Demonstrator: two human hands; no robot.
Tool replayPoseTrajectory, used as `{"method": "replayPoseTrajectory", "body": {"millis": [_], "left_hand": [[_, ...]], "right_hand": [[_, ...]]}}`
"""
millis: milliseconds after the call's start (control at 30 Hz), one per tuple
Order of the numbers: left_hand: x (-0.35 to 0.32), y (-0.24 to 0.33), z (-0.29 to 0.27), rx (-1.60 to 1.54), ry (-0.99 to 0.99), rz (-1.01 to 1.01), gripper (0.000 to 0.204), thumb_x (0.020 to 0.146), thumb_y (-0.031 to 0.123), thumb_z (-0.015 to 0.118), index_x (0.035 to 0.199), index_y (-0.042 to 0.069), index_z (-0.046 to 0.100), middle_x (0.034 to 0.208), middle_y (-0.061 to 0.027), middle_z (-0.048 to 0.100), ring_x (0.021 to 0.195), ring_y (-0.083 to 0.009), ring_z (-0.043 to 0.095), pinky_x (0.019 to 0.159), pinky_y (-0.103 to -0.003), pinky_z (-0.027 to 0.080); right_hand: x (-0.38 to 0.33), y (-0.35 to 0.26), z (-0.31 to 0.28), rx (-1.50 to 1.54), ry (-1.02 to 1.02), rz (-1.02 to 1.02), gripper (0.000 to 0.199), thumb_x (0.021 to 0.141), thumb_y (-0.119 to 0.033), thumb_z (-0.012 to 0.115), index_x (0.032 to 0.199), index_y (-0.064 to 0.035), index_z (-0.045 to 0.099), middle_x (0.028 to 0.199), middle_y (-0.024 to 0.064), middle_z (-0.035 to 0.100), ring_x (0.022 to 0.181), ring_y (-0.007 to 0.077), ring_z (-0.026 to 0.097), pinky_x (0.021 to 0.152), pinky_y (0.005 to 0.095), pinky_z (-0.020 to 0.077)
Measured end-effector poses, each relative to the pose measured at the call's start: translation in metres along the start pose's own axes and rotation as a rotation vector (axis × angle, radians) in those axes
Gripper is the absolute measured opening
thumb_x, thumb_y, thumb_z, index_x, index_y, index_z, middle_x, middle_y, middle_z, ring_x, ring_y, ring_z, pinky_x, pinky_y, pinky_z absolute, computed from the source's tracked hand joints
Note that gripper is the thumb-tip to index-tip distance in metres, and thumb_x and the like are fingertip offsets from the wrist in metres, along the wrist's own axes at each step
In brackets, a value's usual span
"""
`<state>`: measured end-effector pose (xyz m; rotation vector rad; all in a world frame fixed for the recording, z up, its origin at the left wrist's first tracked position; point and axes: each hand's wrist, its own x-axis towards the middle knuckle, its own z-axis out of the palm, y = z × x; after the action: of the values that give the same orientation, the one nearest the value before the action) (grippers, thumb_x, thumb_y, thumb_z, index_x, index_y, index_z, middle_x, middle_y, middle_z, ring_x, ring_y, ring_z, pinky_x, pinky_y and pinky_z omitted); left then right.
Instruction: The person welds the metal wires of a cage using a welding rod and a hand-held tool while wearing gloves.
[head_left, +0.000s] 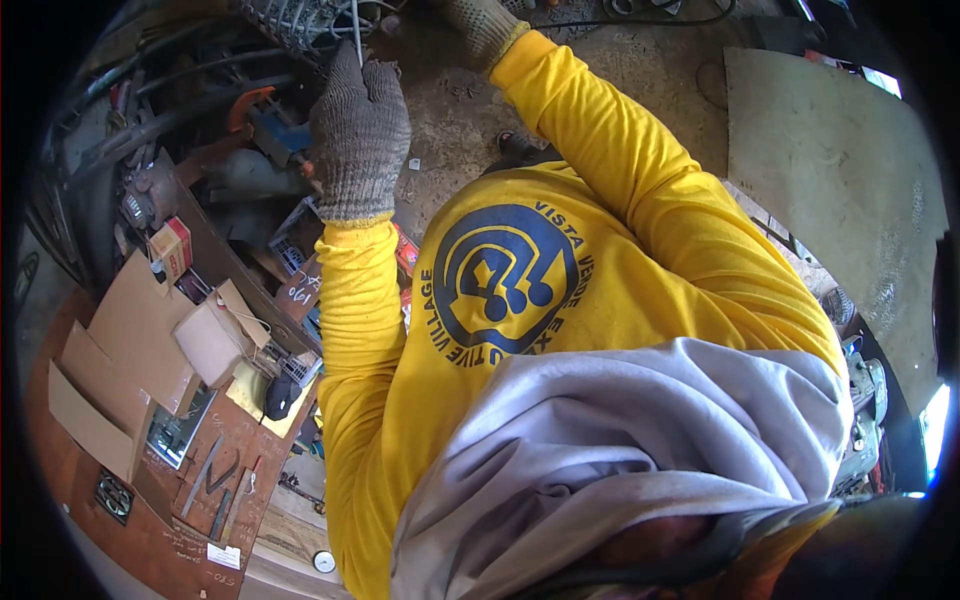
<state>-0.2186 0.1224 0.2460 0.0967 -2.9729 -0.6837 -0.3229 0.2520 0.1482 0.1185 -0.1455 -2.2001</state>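
Head view, looking down over a yellow long-sleeved shirt (520, 330) and a grey cloth (620, 440) draped below it.

Left hand (360, 135), in a grey knit glove, is raised near the top of the frame. Its fingers are closed around a thin metal rod (357, 35) that rises upright from the fist; the rod's upper end runs into a wire mesh frame (300, 20) at the top edge. I cannot tell whether rod and mesh are joined.

Right hand (480, 25), also gloved, reaches toward the top edge. Only the cuff and back of the glove show, so I cannot tell whether it is closed on anything.

Progress, as I judge it: the rod is gripped and held up against the mesh, so positioning looks underway; nothing I can see shows it fixed or finished.

Containers: a small red and white box (172, 248) sits on the cluttered rust-coloured workbench (150, 540) to the left, contents hidden. Flat cardboard pieces (120, 350) lie beside it, holding nothing. A grey plastic crate (295, 240) below the left forearm is mostly hidden; contents unclear.
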Motion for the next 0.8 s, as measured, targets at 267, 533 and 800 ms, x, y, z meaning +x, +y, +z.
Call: {"method": "replayPoseTrajectory", "body": {"millis": [267,533,800], "left_hand": [[-0.006,-0.005,0.01,-0.073,0.067,-0.065,0.04,0.099,0.027,0.058,0.128,0.0,0.059,0.108,-0.0246,0.07,0.099,-0.0411,0.07,0.083,-0.043,0.057],[-0.005,-0.005,0.006,0.041,0.094,-0.03,0.038,0.1,0.029,0.059,0.127,0.004,0.062,0.1,-0.0212,0.073,0.091,-0.0403,0.071,0.076,-0.044,0.057],[-0.007,0.0,0.003,-0.032,0.092,-0.032,0.039,0.1,0.029,0.057,0.128,0.003,0.062,0.103,-0.0217,0.072,0.092,-0.0403,0.071,0.078,-0.044,0.057]], "right_hand": [[-0.001,-0.003,-0.001,-0.083,0.047,-0.076,0.02,0.102,-0.028,0.056,0.114,-0.0131,0.062,0.107,0.0068,0.064,0.096,0.0272,0.06,0.094,0.0428,0.0477],[-0.012,-0.005,-0.026,-0.224,0.177,-0.058,0.047,0.101,-0.032,0.06,0.136,-0.001,0.056,0.117,0.0148,0.068,0.107,0.029,0.067,0.098,0.0421,0.0547],[-0.061,-0.019,-0.023,-0.869,0.55,-0.112,0.057,0.1,-0.035,0.063,0.137,0.0067,0.05,0.134,0.0216,0.06,0.116,0.0288,0.065,0.103,0.0389,0.0541]]}}
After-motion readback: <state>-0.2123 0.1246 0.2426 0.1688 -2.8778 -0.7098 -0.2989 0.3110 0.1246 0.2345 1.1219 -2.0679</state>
